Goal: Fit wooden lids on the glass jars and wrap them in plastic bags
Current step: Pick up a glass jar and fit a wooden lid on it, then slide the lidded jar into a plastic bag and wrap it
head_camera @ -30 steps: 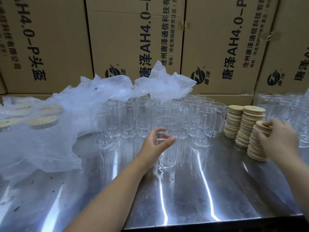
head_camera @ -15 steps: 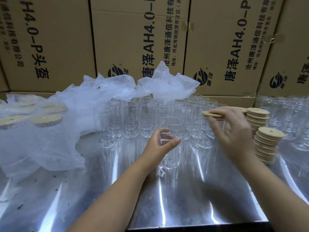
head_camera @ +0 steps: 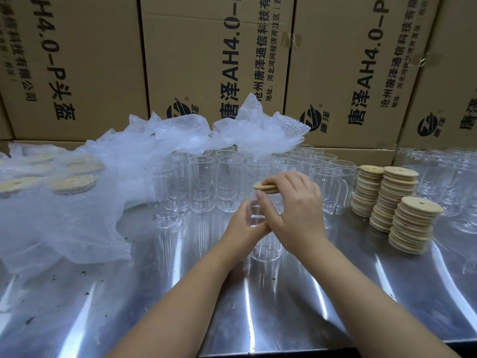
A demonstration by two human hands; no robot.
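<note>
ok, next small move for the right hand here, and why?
Probably lower the lid straight down onto the jar's mouth and press it in. The right hand pinches the lid just above the jar, not yet seated, and the left hand grips the jar upright, so it looks steadied for the fit.

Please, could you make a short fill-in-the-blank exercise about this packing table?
The left hand grips a clear ___ jar.
The right hand holds a round ___ lid over it.
Spare lids stand in ___ stacks on the shiny metal table.
Brown ___ boxes stand behind.
Missing words: glass, wooden, three, cardboard.
</note>
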